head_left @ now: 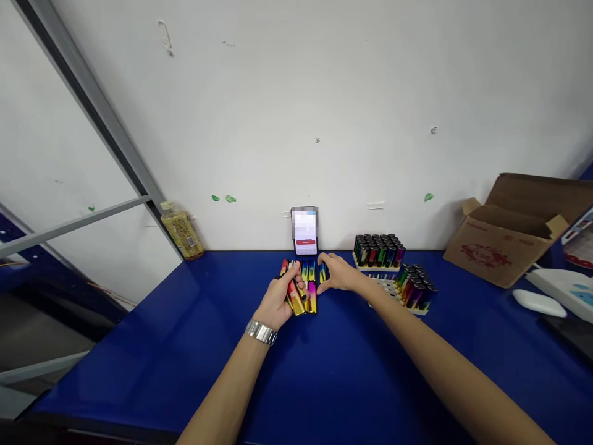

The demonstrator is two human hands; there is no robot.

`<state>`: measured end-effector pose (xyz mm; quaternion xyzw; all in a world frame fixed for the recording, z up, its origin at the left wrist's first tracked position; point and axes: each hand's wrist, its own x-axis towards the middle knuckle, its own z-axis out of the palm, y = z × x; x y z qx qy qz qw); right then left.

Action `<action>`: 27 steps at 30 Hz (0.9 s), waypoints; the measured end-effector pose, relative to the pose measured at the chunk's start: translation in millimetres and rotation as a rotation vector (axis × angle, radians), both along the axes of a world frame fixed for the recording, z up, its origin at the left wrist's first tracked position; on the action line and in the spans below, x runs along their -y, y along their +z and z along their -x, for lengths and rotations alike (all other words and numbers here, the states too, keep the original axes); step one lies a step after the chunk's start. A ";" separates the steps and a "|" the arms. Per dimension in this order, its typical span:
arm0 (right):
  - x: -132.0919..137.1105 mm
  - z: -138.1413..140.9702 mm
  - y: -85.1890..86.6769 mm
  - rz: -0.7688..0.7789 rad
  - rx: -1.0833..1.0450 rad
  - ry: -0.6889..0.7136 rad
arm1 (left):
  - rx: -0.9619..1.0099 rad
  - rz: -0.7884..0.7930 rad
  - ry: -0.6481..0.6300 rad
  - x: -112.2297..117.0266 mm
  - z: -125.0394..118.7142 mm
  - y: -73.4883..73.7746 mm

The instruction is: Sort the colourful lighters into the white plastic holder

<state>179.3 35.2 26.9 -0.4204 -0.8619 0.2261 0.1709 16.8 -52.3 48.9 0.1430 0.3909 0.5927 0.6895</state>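
Observation:
My left hand, with a metal watch on its wrist, is closed around a shiny red and gold tube; the fingers partly hide it. Under and beside that hand lie several metallic tubes in gold, red and pink, among them a pink and gold tube. Behind them is a row with blue and yellow tubes. My right hand is at the right end of this row, thumb and forefinger apart in a curve around a blue and yellow tube. Whether the fingertips touch it I cannot tell.
A phone leans upright against the wall. Right of my hands stand a rack of dark-topped coloured tubes and a partly filled white rack. Farther right are a cardboard box and a white mouse. A yellow bottle stands at left.

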 end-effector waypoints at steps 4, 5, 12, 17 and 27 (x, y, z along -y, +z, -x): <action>-9.8 3.5 -2.4 0.035 -0.058 0.032 | 0.016 0.023 -0.008 1.3 -2.1 0.0; -10.3 2.9 -1.7 0.052 -0.067 0.036 | 0.009 0.027 -0.009 1.8 -2.7 0.4; 21.1 2.3 13.3 -0.088 -0.318 0.028 | -0.086 0.000 0.018 4.7 -7.4 1.4; 71.8 11.5 25.7 0.042 -0.338 0.084 | -0.198 -0.082 0.069 5.6 -12.3 -2.3; 88.0 12.2 22.2 0.088 -0.420 -0.021 | -0.151 -0.138 0.137 4.6 -17.1 -4.2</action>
